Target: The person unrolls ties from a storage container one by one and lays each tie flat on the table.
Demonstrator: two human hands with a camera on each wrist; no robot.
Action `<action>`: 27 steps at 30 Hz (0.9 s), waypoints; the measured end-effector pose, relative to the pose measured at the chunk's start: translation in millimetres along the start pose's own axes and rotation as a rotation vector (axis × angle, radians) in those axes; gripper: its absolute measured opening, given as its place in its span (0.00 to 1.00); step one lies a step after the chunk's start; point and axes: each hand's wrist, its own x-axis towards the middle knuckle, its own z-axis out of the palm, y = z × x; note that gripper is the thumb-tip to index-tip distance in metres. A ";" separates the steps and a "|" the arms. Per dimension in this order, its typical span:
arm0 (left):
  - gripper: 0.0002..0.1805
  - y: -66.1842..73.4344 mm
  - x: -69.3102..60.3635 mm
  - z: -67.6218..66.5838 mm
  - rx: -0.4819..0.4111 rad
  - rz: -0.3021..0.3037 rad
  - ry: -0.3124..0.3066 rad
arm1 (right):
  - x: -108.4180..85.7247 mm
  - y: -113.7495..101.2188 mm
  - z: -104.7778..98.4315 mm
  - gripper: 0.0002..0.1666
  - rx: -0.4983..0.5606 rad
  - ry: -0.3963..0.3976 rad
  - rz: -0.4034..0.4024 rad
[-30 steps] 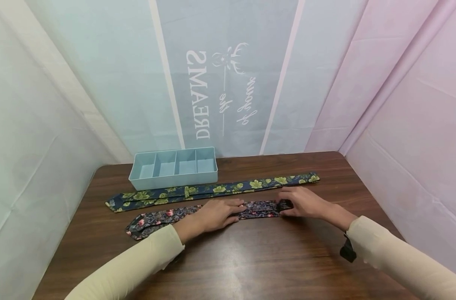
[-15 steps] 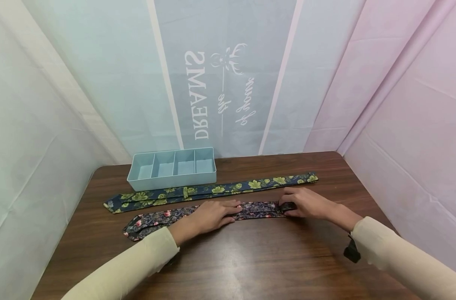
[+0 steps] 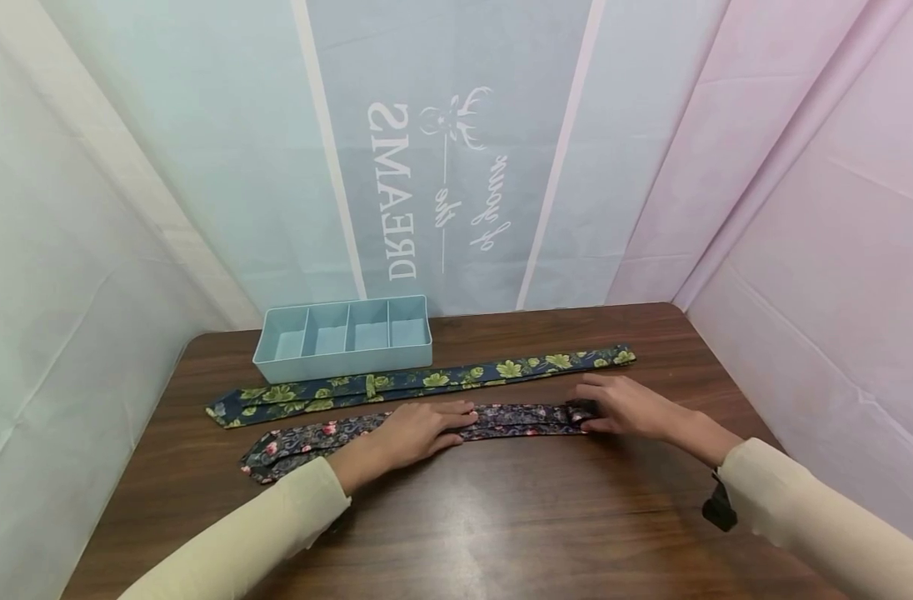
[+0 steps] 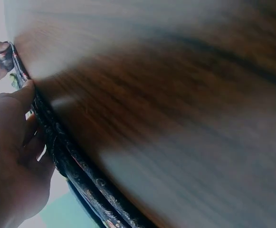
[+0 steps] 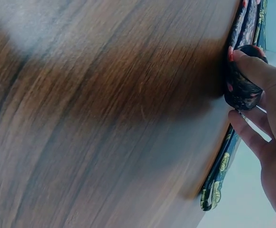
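Note:
A dark necktie with pink flowers (image 3: pixel 531 419) lies lengthwise on the table, folded over in layers. My left hand (image 3: pixel 407 435) rests on its middle, palm down with fingers extended across the cloth. At the tie's right end, my right hand (image 3: pixel 632 408) grips a bent-over, rounded part of it between thumb and fingers. The right wrist view shows that rounded end (image 5: pixel 244 88) under the thumb; whether it is a roll or a loop is hard to tell. Behind it lies a navy necktie with yellow-green flowers (image 3: pixel 434 380), untouched.
A light blue tray with several compartments (image 3: pixel 344 360) stands at the back left, just behind the navy tie. The brown wooden table (image 3: pixel 501 517) ends at a printed fabric backdrop (image 3: pixel 471 50), with pale fabric walls on both sides.
My right hand has shifted slightly right with the tie's bent end, and more of the tie shows between my hands. My left hand has slid slightly left, still on the cloth.

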 end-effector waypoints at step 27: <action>0.25 -13.8 -17.4 0.6 -0.014 -0.003 0.038 | -17.6 10.9 -0.7 0.20 -0.026 0.007 0.002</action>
